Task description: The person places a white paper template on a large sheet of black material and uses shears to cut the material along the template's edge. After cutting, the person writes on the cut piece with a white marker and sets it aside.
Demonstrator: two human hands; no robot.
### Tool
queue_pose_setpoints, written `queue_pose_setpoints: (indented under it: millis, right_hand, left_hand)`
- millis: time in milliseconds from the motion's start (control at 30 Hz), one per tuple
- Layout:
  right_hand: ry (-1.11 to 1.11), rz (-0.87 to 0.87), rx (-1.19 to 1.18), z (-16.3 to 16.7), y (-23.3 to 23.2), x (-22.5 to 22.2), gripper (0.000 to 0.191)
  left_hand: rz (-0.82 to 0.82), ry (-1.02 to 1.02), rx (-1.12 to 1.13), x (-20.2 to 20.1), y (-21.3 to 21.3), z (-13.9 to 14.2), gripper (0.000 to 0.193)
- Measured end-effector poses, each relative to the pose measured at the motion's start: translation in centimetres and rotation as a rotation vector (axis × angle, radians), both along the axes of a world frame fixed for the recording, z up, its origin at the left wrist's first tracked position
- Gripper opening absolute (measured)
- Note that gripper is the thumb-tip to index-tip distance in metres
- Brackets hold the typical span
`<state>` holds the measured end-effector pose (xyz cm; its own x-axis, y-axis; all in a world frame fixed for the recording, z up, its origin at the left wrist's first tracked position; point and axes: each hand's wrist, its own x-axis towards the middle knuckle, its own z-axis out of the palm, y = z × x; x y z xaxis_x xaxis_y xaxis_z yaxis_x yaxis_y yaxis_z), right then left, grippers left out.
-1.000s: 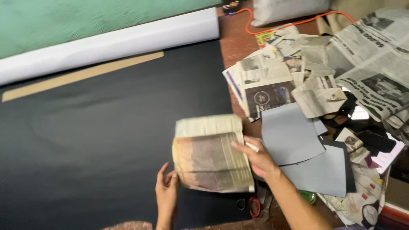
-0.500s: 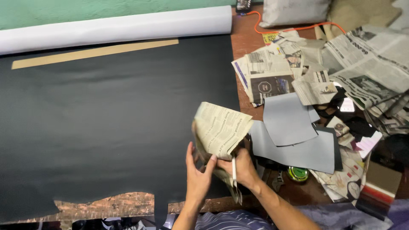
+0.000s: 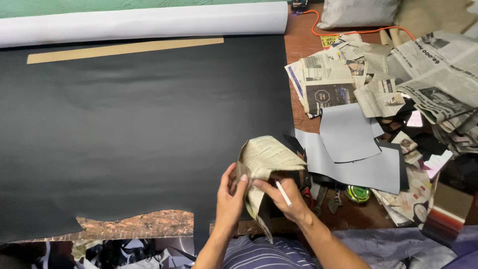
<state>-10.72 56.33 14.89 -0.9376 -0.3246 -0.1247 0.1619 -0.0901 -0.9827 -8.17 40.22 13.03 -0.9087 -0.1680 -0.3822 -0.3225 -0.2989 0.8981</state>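
Observation:
Both hands hold a bent, yellowed newspaper pattern piece (image 3: 266, 159) above the front edge of the table. My left hand (image 3: 230, 197) pinches its left edge with thumb and fingers. My right hand (image 3: 285, 197) grips it from below and also carries a thin white marking pencil (image 3: 284, 194) between its fingers. Under and behind the paper lies a large black leather sheet (image 3: 134, 129) spread over the table.
Grey cut pieces (image 3: 348, 134) lie to the right, with piles of newspaper (image 3: 428, 79) beyond. Pliers and a small yellow-green tin (image 3: 357, 193) sit near the front edge. A white roll (image 3: 144, 22) and a tan strip (image 3: 124, 50) lie at the back. An orange cable (image 3: 348, 32) runs top right.
The paper piece was held flat facing me; it has since been turned and bent over, and both hands have shifted right and closer to the table's front edge.

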Motion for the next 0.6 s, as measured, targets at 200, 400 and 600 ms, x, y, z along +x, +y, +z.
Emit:
queue_pose_setpoints:
  millis: [200,400,600]
  right_hand:
    - [-0.085,-0.051,-0.045,0.1,-1.7,0.2,0.025]
    - [-0.044,-0.125,0.096,1.0,-3.4,0.0,0.021]
    - [0.050,-0.299,0.053,-0.9,-3.3,-1.3,0.017]
  left_hand:
    - [-0.057,0.013,-0.077,0.1,-2.3,0.9,0.076]
    - [-0.180,0.078,-0.263,0.3,-3.7,2.9,0.091]
    - [-0.047,0.111,-0.181,-1.0,-7.5,1.1,0.051]
